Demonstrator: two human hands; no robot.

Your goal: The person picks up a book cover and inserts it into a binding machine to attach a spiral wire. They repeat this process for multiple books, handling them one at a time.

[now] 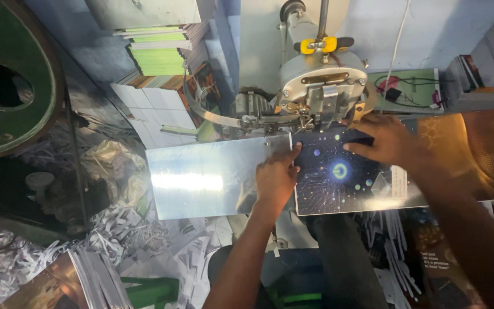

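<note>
Two hands are showing: the left hand [275, 178] and the right hand [385, 139], both lying flat on one dark booklet [338, 182] with a starry cover. One metal plate [201, 177] is sitting under them, and one stitching machine [321, 86] is standing behind it, carrying one yellow wing nut [322, 44]. One green wheel [7, 80] is filling the upper left corner. Two stacks of booklets are lying at the back: one green stack [158, 48] and one white stack [155, 106]. Paper shreds [18, 263] are lying about, too many for counting.
</note>
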